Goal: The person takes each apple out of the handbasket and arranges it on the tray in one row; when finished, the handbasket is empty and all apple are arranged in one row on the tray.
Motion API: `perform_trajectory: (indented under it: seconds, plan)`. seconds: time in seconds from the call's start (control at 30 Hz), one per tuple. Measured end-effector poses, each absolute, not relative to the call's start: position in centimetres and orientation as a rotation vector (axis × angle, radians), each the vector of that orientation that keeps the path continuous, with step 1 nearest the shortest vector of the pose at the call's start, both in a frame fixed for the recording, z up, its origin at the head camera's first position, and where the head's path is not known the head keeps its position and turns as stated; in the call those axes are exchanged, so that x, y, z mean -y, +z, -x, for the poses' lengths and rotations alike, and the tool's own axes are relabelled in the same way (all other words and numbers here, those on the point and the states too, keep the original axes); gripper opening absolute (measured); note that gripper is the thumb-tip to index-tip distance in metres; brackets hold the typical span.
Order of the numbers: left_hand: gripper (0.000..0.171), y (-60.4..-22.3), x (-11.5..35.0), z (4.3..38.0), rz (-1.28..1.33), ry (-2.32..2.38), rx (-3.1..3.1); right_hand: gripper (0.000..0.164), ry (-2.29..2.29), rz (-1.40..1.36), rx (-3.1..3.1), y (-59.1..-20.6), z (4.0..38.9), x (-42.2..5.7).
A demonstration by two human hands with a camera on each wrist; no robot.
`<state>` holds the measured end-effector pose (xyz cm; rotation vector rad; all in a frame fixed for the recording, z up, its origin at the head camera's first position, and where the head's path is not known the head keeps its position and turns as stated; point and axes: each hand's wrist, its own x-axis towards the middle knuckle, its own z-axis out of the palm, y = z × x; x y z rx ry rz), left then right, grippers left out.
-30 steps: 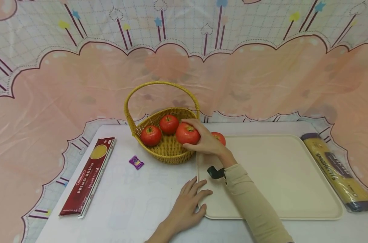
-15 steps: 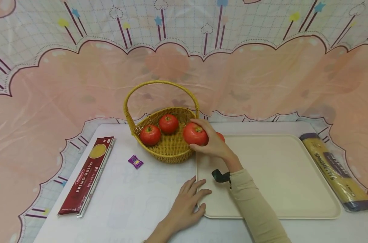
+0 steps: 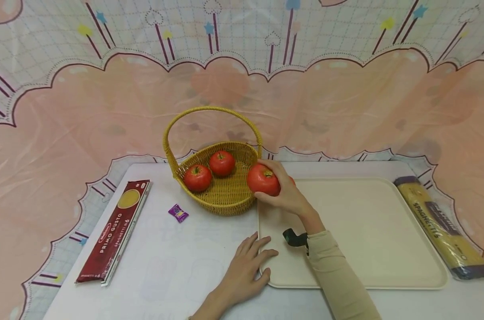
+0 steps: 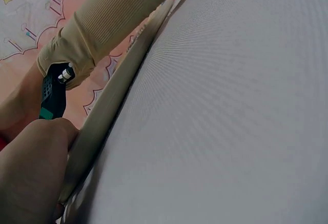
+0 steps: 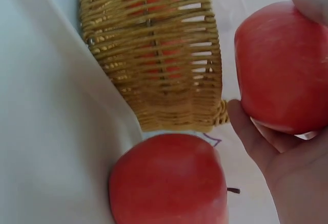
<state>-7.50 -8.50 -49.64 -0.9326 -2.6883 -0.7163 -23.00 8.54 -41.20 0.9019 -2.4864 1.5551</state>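
My right hand [image 3: 287,195] grips a red apple [image 3: 262,179] beside the right rim of the yellow wicker basket [image 3: 226,208]. In the right wrist view, that apple [image 5: 284,67] is raised above the basket's side, with fingers and thumb round it. Two more apples, one at the left [image 3: 198,178] and one at the back [image 3: 222,163], lie inside the basket. Another apple [image 5: 169,180] sits on the beige tray [image 3: 358,231], mostly hidden behind my right hand in the head view. My left hand [image 3: 246,271] rests with fingers spread at the tray's left edge.
A red spaghetti pack [image 3: 114,231] lies on the white table at the left. A small purple wrapped candy [image 3: 178,213] is in front of the basket. Along the tray's right side lies a yellow spaghetti bag [image 3: 442,226]. The basket's tall handle [image 3: 211,108] arches over it.
My right hand has carried the apple rightward, from over the basket's inside to its right rim. My left hand stays in place.
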Motion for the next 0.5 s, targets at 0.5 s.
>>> perform_trajectory:
  seconds: [0.5]
  plan:
    - [0.039, -49.8, 8.5, 7.5, 0.923, -0.707, 2.706, 0.07, 1.548, -0.818, 2.492, -38.4, 20.3, -9.8]
